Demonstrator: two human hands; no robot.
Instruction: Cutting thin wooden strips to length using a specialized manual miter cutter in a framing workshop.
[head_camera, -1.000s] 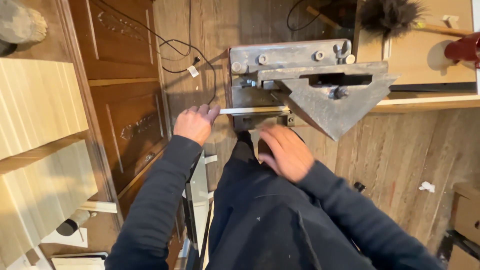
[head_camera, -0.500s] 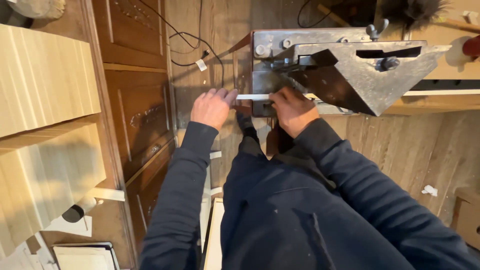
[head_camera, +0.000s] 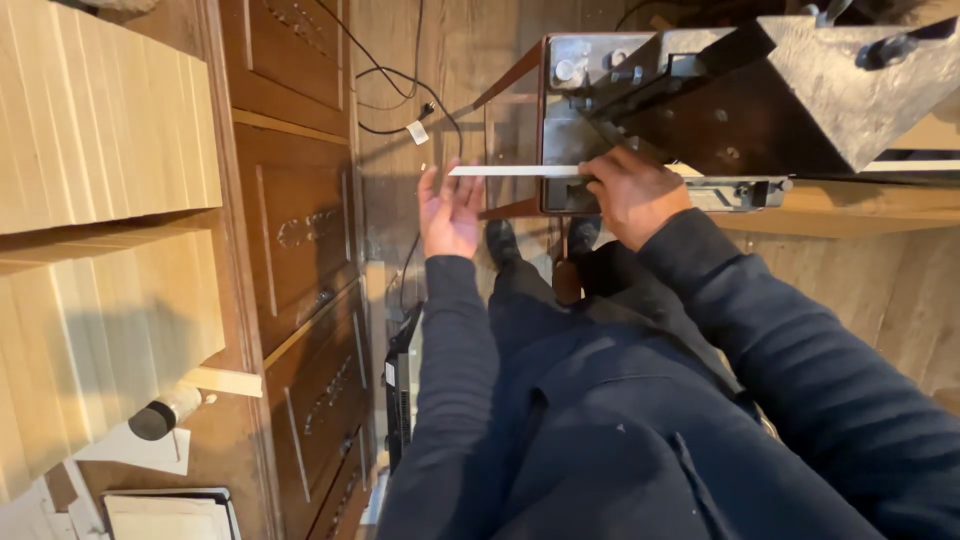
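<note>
Since half a second earlier, left hand (head_camera: 450, 212) let go, fingers spread at nine o'clock of the strip (head_camera: 512, 171). Right hand (head_camera: 632, 195) pinched it against the cutter (head_camera: 700, 90); looked light, thin, bendy.

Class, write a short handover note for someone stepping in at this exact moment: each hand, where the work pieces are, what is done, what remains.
Left hand: open, fingers at the free end of the thin white strip.
Right hand: pressing the strip's other end against the metal machine.
Strip lies level, sticking out left of the machine, above the floor.
Done: strip placed at the machine.
Left: not clear whether it is cut yet; check before going on.
</note>
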